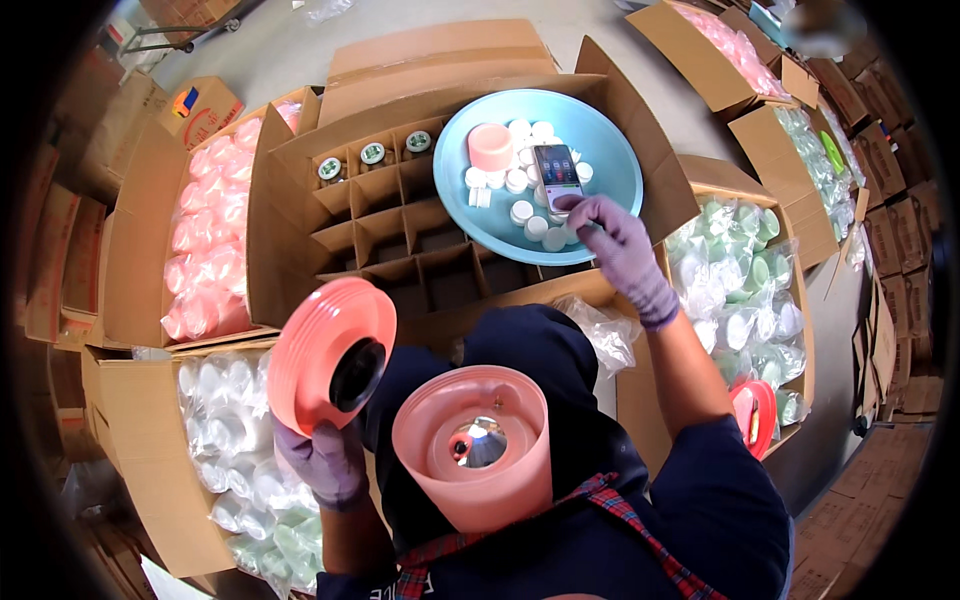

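Note:
My left hand [325, 462], in a purple glove, grips the rim of a pink round screw lid [310, 350] with a black disc at its centre. The lid is tilted and raised at the left. On my lap stands an open pink jar [505, 490] with a shiny metal piece inside. My gloved right hand [618, 240] reaches over a light-blue basin [600, 125], fingers apart and bent, a fingertip at the lower end of a phone [558, 170]. Around the phone lie several white caps [521, 212] and a pink cup-shaped part [490, 147].
The basin rests on a divided carton [385, 237], where a few bottles with green-and-white tops [372, 153] stand. Beside me are cartons of bagged pink parts [208, 240], clear parts [225, 400] and pale-green parts [745, 270]. A red-pink lid [755, 415] lies at the right.

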Tool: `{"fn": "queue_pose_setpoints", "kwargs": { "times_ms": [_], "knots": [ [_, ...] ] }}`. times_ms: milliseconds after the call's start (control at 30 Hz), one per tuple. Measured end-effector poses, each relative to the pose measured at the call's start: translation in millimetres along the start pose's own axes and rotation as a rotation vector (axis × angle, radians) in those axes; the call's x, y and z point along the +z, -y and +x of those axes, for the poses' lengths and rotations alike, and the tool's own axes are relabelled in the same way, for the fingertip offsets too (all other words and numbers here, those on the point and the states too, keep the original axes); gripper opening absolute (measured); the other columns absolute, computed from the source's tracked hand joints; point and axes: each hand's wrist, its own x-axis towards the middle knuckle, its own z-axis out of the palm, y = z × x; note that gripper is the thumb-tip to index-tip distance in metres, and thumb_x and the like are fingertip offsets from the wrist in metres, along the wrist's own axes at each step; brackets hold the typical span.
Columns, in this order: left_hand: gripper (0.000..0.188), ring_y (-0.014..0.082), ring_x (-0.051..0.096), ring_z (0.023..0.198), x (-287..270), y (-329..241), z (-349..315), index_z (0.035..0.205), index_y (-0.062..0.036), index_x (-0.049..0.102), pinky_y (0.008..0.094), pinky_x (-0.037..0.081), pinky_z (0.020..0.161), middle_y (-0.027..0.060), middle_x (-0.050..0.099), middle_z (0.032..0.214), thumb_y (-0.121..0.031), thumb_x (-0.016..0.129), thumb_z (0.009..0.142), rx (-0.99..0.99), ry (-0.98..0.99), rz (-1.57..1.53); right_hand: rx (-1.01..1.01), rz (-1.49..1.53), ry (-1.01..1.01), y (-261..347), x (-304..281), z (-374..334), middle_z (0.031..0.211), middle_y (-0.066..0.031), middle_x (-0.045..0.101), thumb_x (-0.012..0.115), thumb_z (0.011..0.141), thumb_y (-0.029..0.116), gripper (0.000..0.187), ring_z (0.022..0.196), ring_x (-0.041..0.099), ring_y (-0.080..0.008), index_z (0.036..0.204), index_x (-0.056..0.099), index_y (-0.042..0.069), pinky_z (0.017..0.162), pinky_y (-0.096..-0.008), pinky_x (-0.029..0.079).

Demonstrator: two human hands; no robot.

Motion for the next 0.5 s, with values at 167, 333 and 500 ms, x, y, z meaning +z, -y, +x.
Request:
{"fn": "queue_pose_setpoints", "kwargs": {
  "times_ms": [167, 333, 500],
  "knots": [
    [0.087, 0.0260, 0.057, 0.122, -7, -22, 11, 0.143, 0.0079, 0.041, 0.0385, 0.044, 0.105, 0.0166, 0.056, 0.138, -0.048, 0.077, 0.087, 0.073, 0.080, -0.003, 0.065, 0.000, -0.226, 23, -3, 2, 0.129, -0.0150, 0.064, 0.054, 0.092, 0.005, 0.029, 0.111, 0.058, -0.0131, 0.120, 0.060, -0.001, 0.095, -0.0293, 0.048],
    [0.070, 0.0183, 0.064, 0.110, 11, -39, 35, 0.136, 0.0106, 0.052, 0.0313, 0.049, 0.095, 0.0132, 0.066, 0.124, -0.016, 0.075, 0.076, -0.235, 0.681, 0.039, -0.180, 0.195, 0.203, 115, 53, -26, 0.133, -0.0178, 0.060, 0.056, 0.095, 0.019, 0.051, 0.118, 0.059, -0.0219, 0.140, 0.050, -0.003, 0.100, -0.0333, 0.047],
    [0.074, 0.0323, 0.060, 0.120, -1, -10, 35, 0.131, 0.0074, 0.058, 0.0419, 0.041, 0.107, 0.0210, 0.061, 0.132, -0.050, 0.074, 0.087, -0.196, 1.025, -0.088, -0.060, 0.356, 0.505, 111, 79, -57, 0.121, -0.0193, 0.067, 0.061, 0.096, 0.043, 0.057, 0.118, 0.062, -0.0305, 0.129, 0.060, -0.005, 0.101, -0.0384, 0.047]
  ]
}}
